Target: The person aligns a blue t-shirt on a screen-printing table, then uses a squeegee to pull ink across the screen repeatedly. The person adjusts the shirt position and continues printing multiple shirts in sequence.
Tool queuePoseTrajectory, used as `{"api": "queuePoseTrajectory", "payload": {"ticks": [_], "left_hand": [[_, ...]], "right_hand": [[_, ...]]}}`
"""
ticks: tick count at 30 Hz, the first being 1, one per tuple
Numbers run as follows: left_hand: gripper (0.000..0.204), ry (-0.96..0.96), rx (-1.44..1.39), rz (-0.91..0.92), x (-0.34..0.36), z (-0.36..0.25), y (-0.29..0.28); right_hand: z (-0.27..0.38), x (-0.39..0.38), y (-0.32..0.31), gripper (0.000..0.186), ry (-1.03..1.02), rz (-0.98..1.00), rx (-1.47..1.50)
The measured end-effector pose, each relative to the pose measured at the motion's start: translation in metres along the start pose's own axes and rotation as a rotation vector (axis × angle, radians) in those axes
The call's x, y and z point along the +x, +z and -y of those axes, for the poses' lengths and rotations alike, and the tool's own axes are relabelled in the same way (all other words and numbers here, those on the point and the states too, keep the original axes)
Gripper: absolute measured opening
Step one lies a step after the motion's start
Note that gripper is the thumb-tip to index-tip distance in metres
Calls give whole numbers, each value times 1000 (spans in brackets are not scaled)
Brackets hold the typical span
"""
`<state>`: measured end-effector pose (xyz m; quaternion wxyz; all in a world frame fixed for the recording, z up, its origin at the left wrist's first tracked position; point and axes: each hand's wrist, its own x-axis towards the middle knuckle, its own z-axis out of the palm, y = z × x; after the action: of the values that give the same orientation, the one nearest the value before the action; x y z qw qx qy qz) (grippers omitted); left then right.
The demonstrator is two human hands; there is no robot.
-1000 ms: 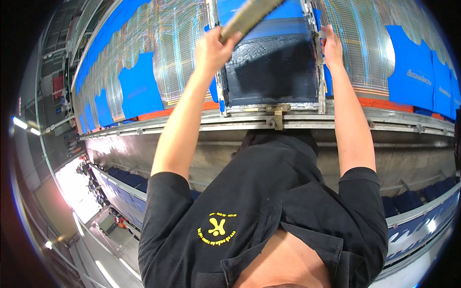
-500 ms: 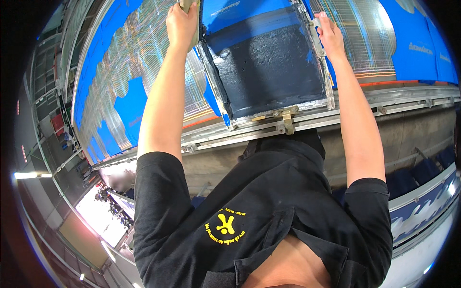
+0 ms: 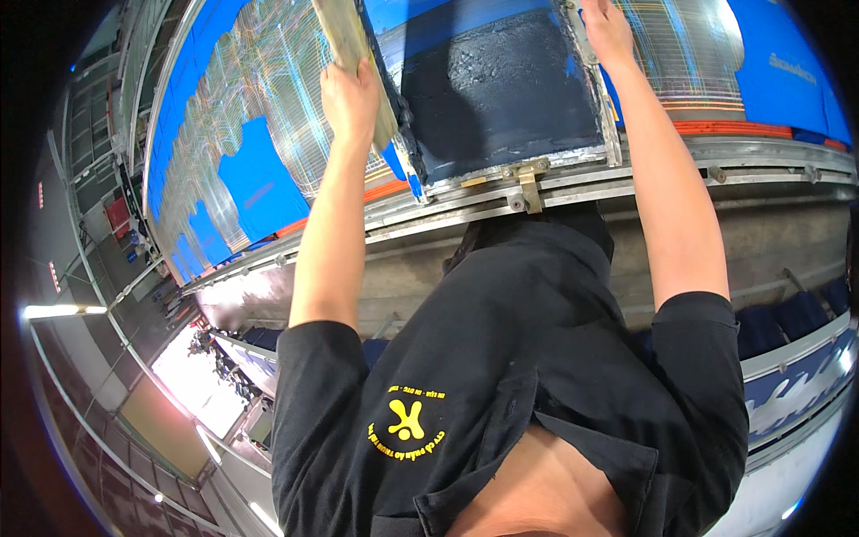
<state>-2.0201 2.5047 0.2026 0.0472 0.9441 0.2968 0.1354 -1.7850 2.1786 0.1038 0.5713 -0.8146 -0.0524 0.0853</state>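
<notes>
A screen-printing frame lies on the long table in front of me, with thick dark ink spread over its mesh. My left hand is closed around a long, pale wooden squeegee, which slants along the frame's left side. The squeegee's far end runs out at the top edge. On the opposite side, my right hand grips the frame's right rail, its fingertips partly cut off by the picture's upper edge. A brass-coloured bracket sits at the frame's near end.
Blue shirt pieces lie flat along the shiny table on both sides of the frame. A metal rail with knobs borders the table's near edge. Behind me runs another rail-edged table with dark blue pieces.
My left hand has come nearer to me with the squeegee, and more of the squeegee now shows. My right hand stays at the frame's right side. The whole view has shifted slightly.
</notes>
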Motion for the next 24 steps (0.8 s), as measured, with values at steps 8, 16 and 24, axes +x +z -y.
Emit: {"api": "queuePoseTrajectory", "payload": {"ticks": [8, 16, 24], "left_hand": [[43, -79, 24, -47, -93, 2, -10], [37, -338, -200, -28, -124, -6, -25], [40, -207, -363, 128, -108, -56, -25]], "right_hand": [[-5, 2, 5, 68, -46, 2, -20], [-4, 0, 6, 66, -52, 33, 14], [5, -2, 0, 66, -34, 41, 38]]}}
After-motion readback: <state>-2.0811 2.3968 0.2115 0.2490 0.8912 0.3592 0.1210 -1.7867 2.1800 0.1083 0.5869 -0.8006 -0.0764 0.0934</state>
